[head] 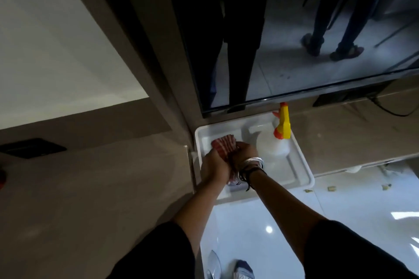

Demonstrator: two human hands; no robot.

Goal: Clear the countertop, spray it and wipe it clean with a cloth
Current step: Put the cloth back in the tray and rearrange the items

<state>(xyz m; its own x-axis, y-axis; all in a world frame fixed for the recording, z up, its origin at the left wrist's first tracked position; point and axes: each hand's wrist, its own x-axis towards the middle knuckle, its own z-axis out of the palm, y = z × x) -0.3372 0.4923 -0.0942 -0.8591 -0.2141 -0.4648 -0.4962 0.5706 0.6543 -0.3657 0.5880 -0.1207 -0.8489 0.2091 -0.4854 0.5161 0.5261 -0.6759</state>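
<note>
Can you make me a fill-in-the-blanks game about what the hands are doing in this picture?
1. Both hands, the left hand and the right hand, are holding a red striped ____.
2. The spray bottle stands inside a white ____.
3. The spray bottle's trigger head is yellow and ____.
4. Silver bangles sit on the ____ wrist.

Missing words: cloth; tray; orange; right
</note>
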